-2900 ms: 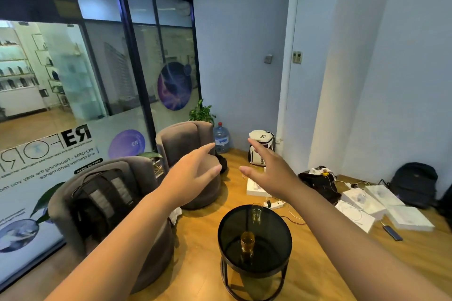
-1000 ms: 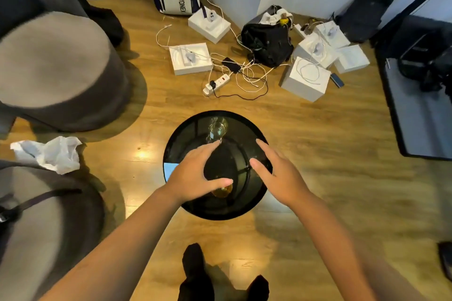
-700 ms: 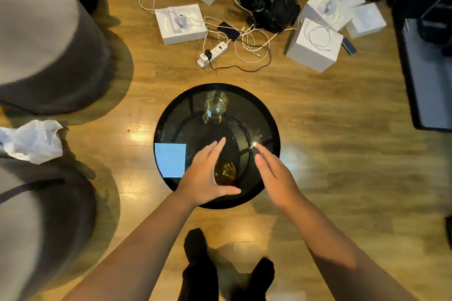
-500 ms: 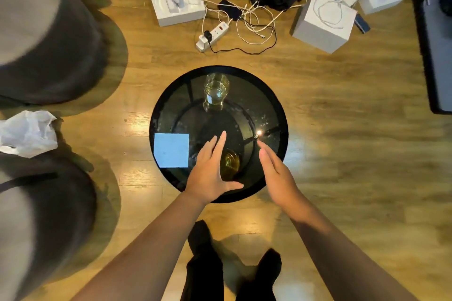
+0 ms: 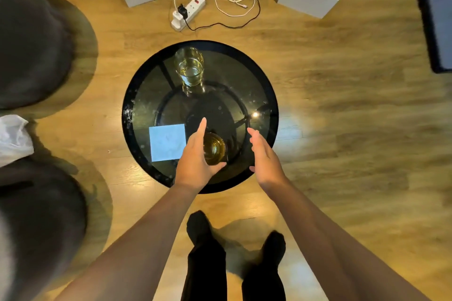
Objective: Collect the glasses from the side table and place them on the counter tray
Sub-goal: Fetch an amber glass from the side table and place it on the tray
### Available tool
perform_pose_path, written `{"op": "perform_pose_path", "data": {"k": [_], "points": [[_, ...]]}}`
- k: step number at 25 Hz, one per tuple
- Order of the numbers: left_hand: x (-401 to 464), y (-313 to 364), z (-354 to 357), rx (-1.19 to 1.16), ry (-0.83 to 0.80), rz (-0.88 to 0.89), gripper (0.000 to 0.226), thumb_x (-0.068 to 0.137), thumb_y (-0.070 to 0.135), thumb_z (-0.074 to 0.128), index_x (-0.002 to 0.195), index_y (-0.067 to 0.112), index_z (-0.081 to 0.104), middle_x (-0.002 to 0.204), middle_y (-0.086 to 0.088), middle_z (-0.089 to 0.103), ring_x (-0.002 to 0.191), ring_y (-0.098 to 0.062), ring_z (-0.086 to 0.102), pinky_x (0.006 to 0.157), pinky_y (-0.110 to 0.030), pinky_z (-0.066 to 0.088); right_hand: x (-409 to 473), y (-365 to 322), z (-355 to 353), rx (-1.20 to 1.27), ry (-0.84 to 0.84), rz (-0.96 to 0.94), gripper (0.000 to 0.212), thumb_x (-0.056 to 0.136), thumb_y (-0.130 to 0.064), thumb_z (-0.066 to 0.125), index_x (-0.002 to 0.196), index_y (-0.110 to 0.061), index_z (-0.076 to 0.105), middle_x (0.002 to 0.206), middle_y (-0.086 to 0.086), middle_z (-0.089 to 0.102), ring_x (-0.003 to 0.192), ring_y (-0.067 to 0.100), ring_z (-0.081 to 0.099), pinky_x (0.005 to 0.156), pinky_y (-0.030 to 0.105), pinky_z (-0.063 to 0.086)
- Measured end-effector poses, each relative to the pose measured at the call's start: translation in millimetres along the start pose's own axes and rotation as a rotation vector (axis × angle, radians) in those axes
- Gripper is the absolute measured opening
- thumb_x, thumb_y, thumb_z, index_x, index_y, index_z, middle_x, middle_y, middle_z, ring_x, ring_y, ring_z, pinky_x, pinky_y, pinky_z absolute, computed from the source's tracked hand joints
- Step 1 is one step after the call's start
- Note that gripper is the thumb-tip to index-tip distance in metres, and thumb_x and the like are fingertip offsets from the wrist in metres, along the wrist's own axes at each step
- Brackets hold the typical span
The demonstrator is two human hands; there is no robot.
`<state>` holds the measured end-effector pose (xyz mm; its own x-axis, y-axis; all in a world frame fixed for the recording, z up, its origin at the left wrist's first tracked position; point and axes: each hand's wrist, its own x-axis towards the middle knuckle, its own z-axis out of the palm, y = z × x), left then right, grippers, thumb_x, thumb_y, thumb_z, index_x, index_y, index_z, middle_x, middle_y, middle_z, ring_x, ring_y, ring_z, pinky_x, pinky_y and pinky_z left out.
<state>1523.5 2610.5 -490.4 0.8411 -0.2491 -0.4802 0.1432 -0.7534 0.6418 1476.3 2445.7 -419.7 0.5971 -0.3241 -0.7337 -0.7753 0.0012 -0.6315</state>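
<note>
While both glasses stand on the round side table [image 5: 137,95], neither has been lifted. The near glass [image 5: 215,148], holding amber liquid, sits close to the table's near edge; the far glass [image 5: 189,66], part full of a paler liquid, stands close to the far edge, well apart from it. The left hand [image 5: 195,159] is cupped around the near glass from its left, thumb curling under its near side and fingers [image 5: 201,127] stretched past it, but I cannot tell whether the skin actually touches the glass; it reads as open, not clamped. The right hand [image 5: 265,156] hovers just to the right of that glass, spread and empty, over the table's near right edge. Both glasses look like smooth, rigid tumblers: brittle, probably slick, and weighted by their liquid, so they would likely slosh if tipped. The safest hold seems a wrap around the middle of the wall, thumb opposite fingers, kept upright, with firm but not crushing pressure. The dark glass top looks hard and glossy, so a knocked tumbler could slide or chip. A pale blue square [image 5: 167,142] on the top beside the left hand may be only a reflection.
</note>
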Motion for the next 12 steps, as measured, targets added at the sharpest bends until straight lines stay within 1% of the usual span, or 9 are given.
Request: {"op": "perform_pose_path", "data": {"k": [2,4,6,8,9,10,12], "points": [[-1,5,-4,0.006,-0.004,0.002,0.133,0.07,0.034,0.097,0.163,0.044,0.002,0.154,0.008,0.046,0.145,-0.014,0.043,0.117,-0.035,0.041,0,-2,-1,0.022,-0.003,0.01,0.056,0.109,-0.06,0.026,0.16,-0.039,0.037,0.167,-0.008,0.037,0.152,0.014,0.034,0.124,0.053,0.034],[-2,12,-10,0.001,-0.021,0.02,0.133,0.069,0.034,0.097,0.162,0.045,0.002,0.157,0.008,0.045,0.146,-0.015,0.043,0.116,-0.036,0.042,-5,-3,-4,0.034,-0.034,0.01,0.058,0.108,-0.062,0.027,0.161,-0.04,0.035,0.167,-0.008,0.036,0.153,0.015,0.033,0.124,0.053,0.033],[-5,26,-19,-0.016,-0.034,0.041,0.135,0.068,0.037,0.097,0.162,0.047,0.0,0.159,0.008,0.044,0.146,-0.015,0.044,0.116,-0.037,0.043,-12,-7,-9,0.032,-0.099,-0.027,0.067,0.1,-0.07,0.033,0.161,-0.042,0.032,0.169,-0.01,0.033,0.154,0.015,0.031,0.125,0.05,0.032],[-7,43,-30,-0.03,-0.045,0.088,0.137,0.067,0.042,0.097,0.161,0.05,-0.003,0.155,0.007,0.049,0.142,-0.015,0.048,0.113,-0.041,0.048,-20,-14,-14,-0.017,-0.175,-0.083,0.081,0.088,-0.076,0.045,0.161,-0.047,0.028,0.171,-0.011,0.028,0.156,0.014,0.027,0.124,0.047,0.031],[-8,52,-37,-0.028,-0.05,0.123,0.137,0.068,0.044,0.096,0.161,0.05,-0.003,0.152,0.006,0.051,0.14,-0.015,0.049,0.111,-0.04,0.049,-25,-18,-17,-0.042,-0.2,-0.111,0.085,0.087,-0.076,0.055,0.161,-0.049,0.025,0.171,-0.011,0.026,0.156,0.013,0.024,0.123,0.047,0.03],[-9,64,-45,-0.022,-0.059,0.16,0.136,0.068,0.044,0.096,0.161,0.049,-0.002,0.152,0.006,0.05,0.14,-0.015,0.049,0.109,-0.037,0.049,-30,-22,-21,-0.06,-0.222,-0.142,0.09,0.085,-0.074,0.065,0.161,-0.051,0.021,0.172,-0.011,0.023,0.156,0.013,0.022,0.121,0.047,0.03],[-10,93,-62,-0.015,-0.07,0.214,0.135,0.067,0.043,0.096,0.162,0.047,0.001,0.155,0.005,0.046,0.142,-0.014,0.045,0.109,-0.034,0.046,-41,-33,-31,-0.094,-0.255,-0.205,0.106,0.077,-0.069,0.076,0.162,-0.052,0.015,0.172,-0.013,0.02,0.157,0.013,0.019,0.121,0.047,0.028]]}}
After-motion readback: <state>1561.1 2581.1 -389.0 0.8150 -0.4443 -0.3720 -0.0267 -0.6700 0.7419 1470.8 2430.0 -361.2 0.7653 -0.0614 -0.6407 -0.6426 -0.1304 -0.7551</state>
